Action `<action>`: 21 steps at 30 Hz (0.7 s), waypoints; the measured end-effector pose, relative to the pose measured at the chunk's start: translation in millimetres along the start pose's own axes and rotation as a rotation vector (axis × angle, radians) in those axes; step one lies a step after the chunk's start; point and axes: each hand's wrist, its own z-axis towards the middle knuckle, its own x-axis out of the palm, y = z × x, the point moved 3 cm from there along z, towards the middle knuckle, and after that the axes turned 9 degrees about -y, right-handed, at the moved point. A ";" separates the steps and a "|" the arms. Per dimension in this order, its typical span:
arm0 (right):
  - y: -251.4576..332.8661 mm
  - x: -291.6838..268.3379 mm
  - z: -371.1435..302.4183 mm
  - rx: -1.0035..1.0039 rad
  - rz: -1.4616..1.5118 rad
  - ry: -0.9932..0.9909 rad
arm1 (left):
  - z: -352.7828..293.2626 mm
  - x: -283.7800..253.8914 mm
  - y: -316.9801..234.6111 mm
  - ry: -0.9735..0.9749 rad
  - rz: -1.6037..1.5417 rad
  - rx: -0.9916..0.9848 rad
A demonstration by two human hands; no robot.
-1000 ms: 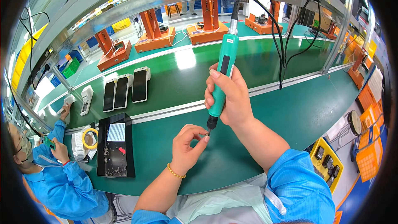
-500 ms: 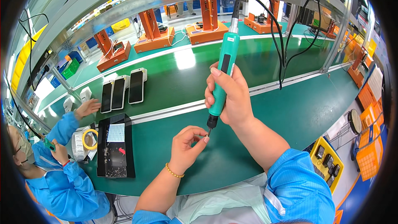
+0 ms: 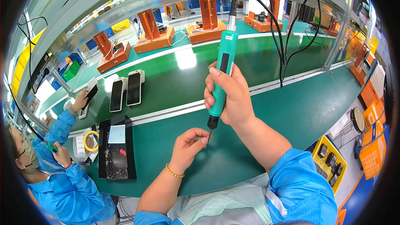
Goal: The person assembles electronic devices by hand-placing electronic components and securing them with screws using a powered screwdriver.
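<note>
Head view shows the right hand [image 3: 234,96] wrapped around a green electric screwdriver [image 3: 227,48] over the tabletop [image 3: 291,112], the left hand [image 3: 186,148] pinching its bit [image 3: 210,133] just below, apparently a steadying or loading step, so the next move calls for careful alignment.

The widest free room is the bare green tabletop [image 3: 300,108] to the right of the electric screwdriver [image 3: 223,71], beyond the right forearm [image 3: 264,143], which blocks a low crossing there. Left of the screwdriver's tip, the left hand [image 3: 187,146] closes the near approach; past it a strip of bare tabletop runs to the black tray [image 3: 130,154]. Behind the screwdriver, a raised metal rail [image 3: 175,111] borders the conveyor belt [image 3: 179,83], open up to two handheld terminals [image 3: 134,88] at left. The black cable [image 3: 234,3] loops above and to the right, obstructing overhead passage.
</note>
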 end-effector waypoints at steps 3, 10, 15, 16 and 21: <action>-1.0 -0.5 0.7 -0.007 -0.007 0.006 | -0.2 0.9 2.0 0.002 -0.019 0.030; -2.4 -0.1 0.5 0.002 -0.026 -0.002 | -0.3 3.4 -0.1 -0.009 -0.048 0.082; -2.0 0.4 0.2 0.016 -0.006 -0.001 | -0.4 3.1 -0.3 0.023 -0.066 0.101; -1.4 0.1 0.5 0.016 -0.006 0.000 | -0.3 3.7 -1.8 0.023 -0.066 0.101; 1.6 -0.9 0.7 0.044 0.023 -0.049 | -0.8 3.5 -0.7 0.039 -0.082 0.054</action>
